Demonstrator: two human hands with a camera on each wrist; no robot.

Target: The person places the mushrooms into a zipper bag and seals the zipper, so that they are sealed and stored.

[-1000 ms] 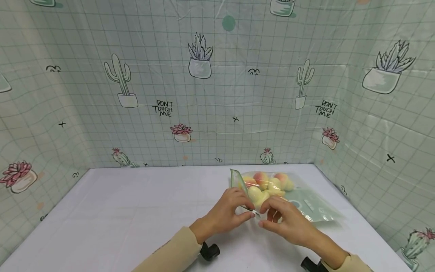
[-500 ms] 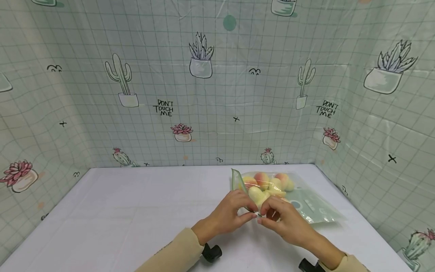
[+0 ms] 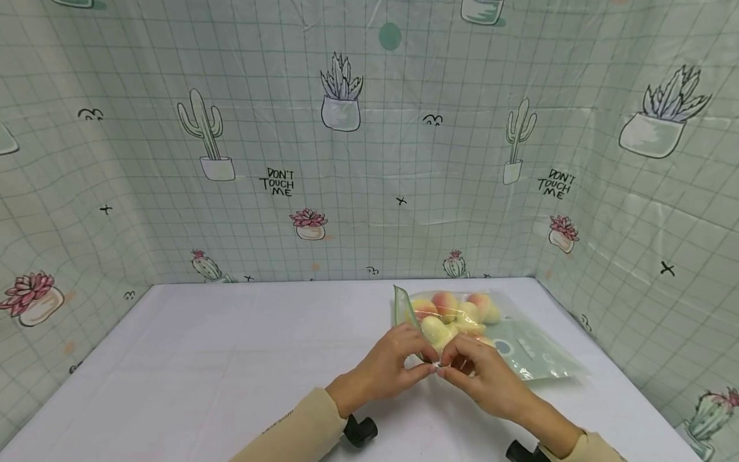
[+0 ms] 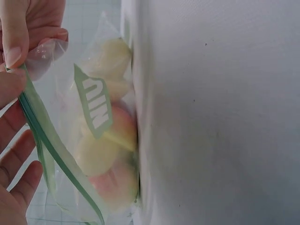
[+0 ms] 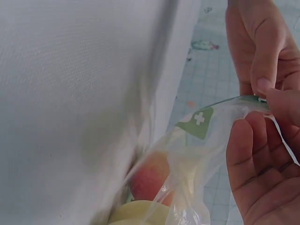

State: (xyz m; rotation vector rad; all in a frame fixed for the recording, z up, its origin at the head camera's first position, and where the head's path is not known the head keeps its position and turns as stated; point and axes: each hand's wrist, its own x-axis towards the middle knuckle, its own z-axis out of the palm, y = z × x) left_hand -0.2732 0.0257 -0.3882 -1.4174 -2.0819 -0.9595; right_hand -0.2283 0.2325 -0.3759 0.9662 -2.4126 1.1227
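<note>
A clear zip bag [image 3: 545,353] with a green seal strip [image 4: 61,161] lies at the table's right side. Several peaches [image 3: 444,307] and pale yellow fruits [image 3: 434,330] show through its plastic. My left hand [image 3: 388,362] pinches the near end of the strip between thumb and index finger, the other fingers spread loosely behind it. Right beside it, my right hand [image 3: 482,375] pinches the same corner, its thumb and fingertip meeting the left ones. In the right wrist view, a tiny pale piece [image 5: 261,99] shows between the fingertips; its kind cannot be made out.
The white table [image 3: 231,372] stretches far to the left of the bag. Behind and on both sides hangs a gridded curtain [image 3: 369,160] printed with potted plants. A black wrist camera [image 3: 360,431] sits under the left forearm.
My right hand has moved slightly left toward the left one. The gap between their fingertips has closed at the strip's end. The bag has stayed in place.
</note>
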